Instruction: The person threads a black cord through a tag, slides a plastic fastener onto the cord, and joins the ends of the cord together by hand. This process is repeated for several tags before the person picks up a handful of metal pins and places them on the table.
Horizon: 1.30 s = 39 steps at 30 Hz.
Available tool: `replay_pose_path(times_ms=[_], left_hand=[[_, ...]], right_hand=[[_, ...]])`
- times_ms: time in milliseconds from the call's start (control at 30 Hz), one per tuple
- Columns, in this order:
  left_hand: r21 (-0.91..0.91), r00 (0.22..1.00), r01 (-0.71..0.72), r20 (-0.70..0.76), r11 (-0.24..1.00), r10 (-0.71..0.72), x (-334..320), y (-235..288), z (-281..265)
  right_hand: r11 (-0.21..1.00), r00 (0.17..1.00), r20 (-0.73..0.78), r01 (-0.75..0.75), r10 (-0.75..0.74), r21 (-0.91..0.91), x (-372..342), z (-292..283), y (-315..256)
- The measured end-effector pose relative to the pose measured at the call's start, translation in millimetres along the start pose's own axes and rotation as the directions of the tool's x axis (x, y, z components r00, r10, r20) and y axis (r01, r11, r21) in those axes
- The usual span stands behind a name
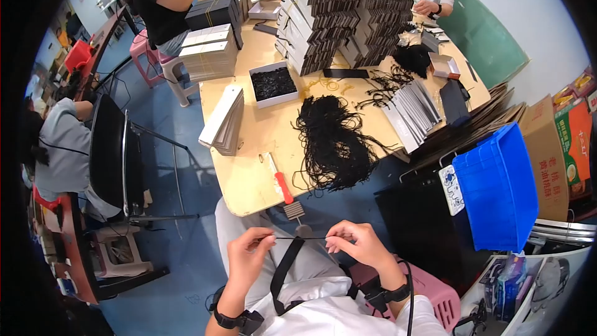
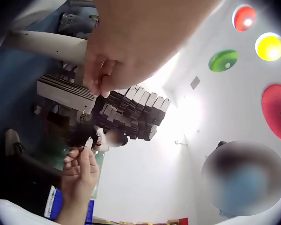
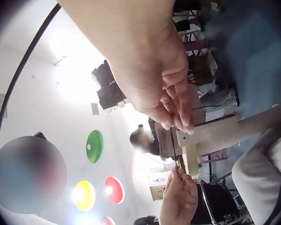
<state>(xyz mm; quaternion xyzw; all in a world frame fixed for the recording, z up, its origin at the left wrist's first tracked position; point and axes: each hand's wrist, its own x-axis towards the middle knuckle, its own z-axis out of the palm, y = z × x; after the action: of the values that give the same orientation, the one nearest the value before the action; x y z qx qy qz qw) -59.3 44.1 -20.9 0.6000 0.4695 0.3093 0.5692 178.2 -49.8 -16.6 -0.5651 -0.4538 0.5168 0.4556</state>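
A thin black cord (image 1: 301, 238) stretches nearly straight between both hands, above the lap of the seated person. The left hand (image 1: 244, 255) pinches one end of it between thumb and fingers. The right hand (image 1: 364, 246) pinches the other end in the same way. In the left wrist view the left hand (image 2: 117, 61) is large at the top, with the right hand (image 2: 79, 174) lower down. From the right wrist, the right hand (image 3: 154, 89) appears close up and the left hand (image 3: 179, 197) below it. Ahead lies a tangled heap of black cords (image 1: 336, 143) at the table edge.
On the wooden table (image 1: 252, 130) stand tall stacks of grey boards (image 1: 336, 18), a white box (image 1: 277, 101) of small black pieces and a red-handled tool (image 1: 280, 180). A blue bin (image 1: 497, 193) is at the right, a black chair (image 1: 109, 149) at the left. Other people sit around the table.
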Motion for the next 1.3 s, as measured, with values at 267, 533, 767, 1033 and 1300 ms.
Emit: replay_pose_path(times_ms=[267, 533, 767, 1033, 1300], left_hand=[[-0.585, 0.920, 0.390, 0.261, 0.711, -0.291, 2.6, -10.6, 0.9], [-0.615, 0.728, 0.681, 0.626, 0.396, -0.280, -3.7, -12.8, -1.0], [-0.460, 0.903, 0.418, 0.300, 0.783, -0.307, -5.6, -25.6, 4.5], [-0.562, 0.967, 0.252, 0.105, 0.788, -0.234, -5.8, -28.3, 14.4], [-0.666, 0.977, 0.161, 0.003, 0.728, -0.213, -3.4, -9.7, 42.8]], right_hand=[[0.996, 0.998, -0.050, -0.033, 0.038, 0.087, -9.3, -6.3, 19.2], [0.993, 0.996, -0.085, -0.004, 0.014, 0.119, -9.7, -11.9, 29.9], [0.990, 0.994, -0.107, 0.045, -0.031, 0.131, -11.0, -19.8, 30.0], [0.986, 0.995, -0.097, -0.005, 0.022, 0.170, -12.1, -20.9, 38.9], [0.979, 0.985, -0.155, -0.042, 0.073, 0.198, -1.8, -25.7, 65.7]])
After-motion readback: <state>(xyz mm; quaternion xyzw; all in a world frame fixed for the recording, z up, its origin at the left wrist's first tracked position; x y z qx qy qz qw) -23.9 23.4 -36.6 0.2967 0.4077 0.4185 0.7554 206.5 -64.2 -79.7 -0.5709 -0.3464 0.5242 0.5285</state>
